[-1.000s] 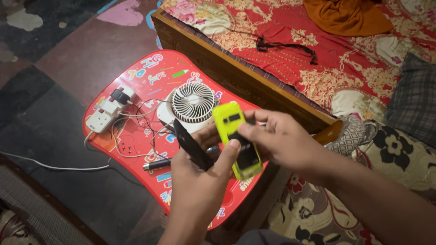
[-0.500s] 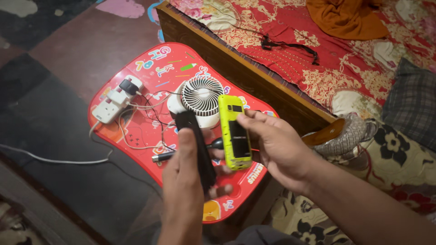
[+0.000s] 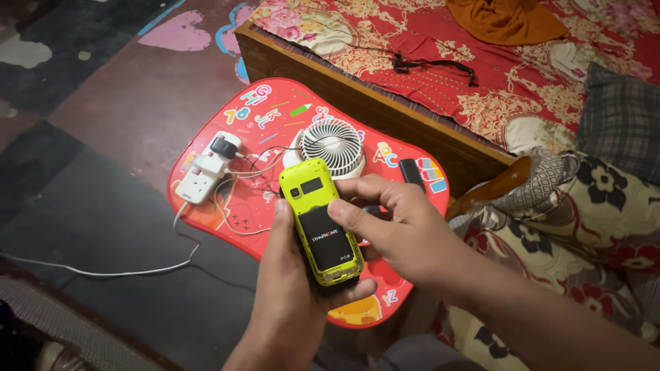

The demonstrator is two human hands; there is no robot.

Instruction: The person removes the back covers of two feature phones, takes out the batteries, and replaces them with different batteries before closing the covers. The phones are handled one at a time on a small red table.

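A lime-green push-button phone (image 3: 311, 194) lies back-up in my left hand (image 3: 282, 302), its rear open on a black battery (image 3: 326, 239). My left thumb runs along its left edge and my fingers cup it from below. A dark edge shows under the phone's lower end; I cannot tell what it is. My right hand (image 3: 405, 233) grips the phone from the right, with the index finger across the battery. Both hands hover over the near edge of a red children's lap table (image 3: 275, 110).
On the red table stand a small white fan (image 3: 332, 146), a white power strip (image 3: 203, 177) with a black plug and tangled wires, and a small black piece (image 3: 411, 173). A white cable (image 3: 103, 271) trails over the floor. A wooden bed frame (image 3: 357, 103) and floral bedding (image 3: 598, 206) lie to the right.
The black piece my left hand held upright beside the phone is gone from view. The phone has come down into my left palm, and both hands now grip it together.
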